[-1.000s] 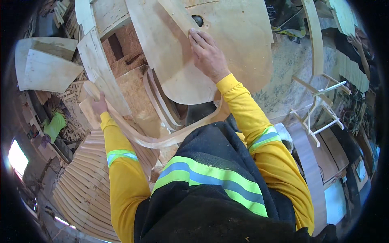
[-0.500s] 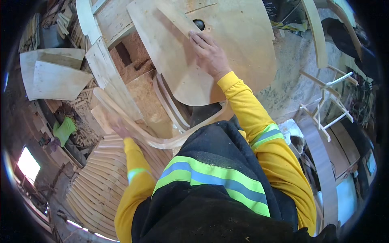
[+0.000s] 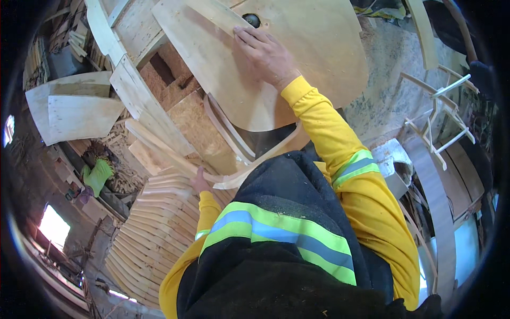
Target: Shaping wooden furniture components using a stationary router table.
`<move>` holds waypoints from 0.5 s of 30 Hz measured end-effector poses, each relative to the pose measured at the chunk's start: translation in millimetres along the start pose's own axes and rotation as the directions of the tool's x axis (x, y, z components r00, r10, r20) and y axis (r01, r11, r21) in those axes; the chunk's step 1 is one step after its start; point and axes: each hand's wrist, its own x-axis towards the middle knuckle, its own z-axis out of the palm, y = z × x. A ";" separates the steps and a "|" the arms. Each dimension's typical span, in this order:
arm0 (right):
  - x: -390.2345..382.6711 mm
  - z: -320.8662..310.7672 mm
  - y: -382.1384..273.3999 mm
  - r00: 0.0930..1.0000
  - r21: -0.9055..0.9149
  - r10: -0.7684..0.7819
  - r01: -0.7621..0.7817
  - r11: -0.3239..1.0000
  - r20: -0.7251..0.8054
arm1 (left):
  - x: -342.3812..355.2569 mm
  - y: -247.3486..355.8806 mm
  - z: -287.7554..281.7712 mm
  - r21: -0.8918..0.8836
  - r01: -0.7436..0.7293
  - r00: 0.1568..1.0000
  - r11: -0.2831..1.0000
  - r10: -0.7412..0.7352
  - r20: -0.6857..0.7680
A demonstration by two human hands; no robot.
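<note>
A broad, pale plywood board [image 3: 313, 64] with rounded edges lies before me. It has a round hole [image 3: 251, 21] with something dark inside. My right hand [image 3: 268, 57] rests over it, fingers together and curled on the near end of a wooden strip [image 3: 218, 13] beside the hole. Lower left, my left hand [image 3: 201, 182] is at the near side of a long curved wooden rail [image 3: 170, 154], thumb upward. Its other fingers are mostly hidden, so whether it grips the rail is unclear.
Many curved wooden slats [image 3: 154, 228] are stacked low on the left. Sawdust fills an open frame [image 3: 172, 69] beside the board. Cut plywood panels [image 3: 79, 117] and a green cloth [image 3: 97, 177] lie farther left. A slender wooden frame [image 3: 438, 117] stands at right.
My left hand has moved right along the curved rail, closer to my body. My right hand stays on the wooden strip. The whole view has shifted slightly.
</note>
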 end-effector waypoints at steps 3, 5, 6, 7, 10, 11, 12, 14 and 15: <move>3.0 4.2 -4.2 1.000 -0.022 0.011 -0.011 1.000 0.014 | -17.1 20.7 8.7 0.138 -0.119 0.993 0.983 0.121 -0.002; 6.6 2.9 -12.7 0.999 -0.061 0.055 -0.054 0.997 0.000 | -18.4 27.8 10.4 0.062 -0.109 0.994 0.992 0.110 -0.015; 6.4 1.1 -12.2 0.999 -0.053 0.052 -0.052 0.997 0.005 | -18.4 31.9 11.5 -0.015 -0.105 0.994 0.994 0.104 -0.021; 8.1 1.5 -14.1 0.998 -0.062 0.057 -0.059 0.996 -0.020 | -14.1 37.9 8.4 -0.012 -0.109 0.993 0.994 0.109 -0.036; 14.9 6.9 -17.7 0.997 -0.070 0.060 -0.063 0.996 -0.044 | -9.9 56.0 7.0 0.216 -0.185 0.981 0.959 0.194 -0.021; 15.8 10.3 -14.1 0.998 -0.090 0.056 -0.060 0.994 -0.040 | -19.1 68.4 17.3 0.278 -0.202 0.976 0.939 0.215 -0.018; 17.2 13.8 -11.8 0.997 -0.088 0.067 -0.070 0.994 -0.039 | -25.6 79.7 23.9 0.339 -0.218 0.971 0.915 0.237 -0.018; 24.6 17.2 -14.3 0.995 -0.016 0.057 -0.059 0.998 -0.084 | -19.4 81.8 21.0 0.355 -0.336 0.919 0.872 0.386 -0.079; 28.9 18.6 -14.8 0.994 -0.007 0.063 -0.064 0.998 -0.089 | -14.3 82.0 18.1 0.371 -0.446 0.844 0.815 0.520 -0.127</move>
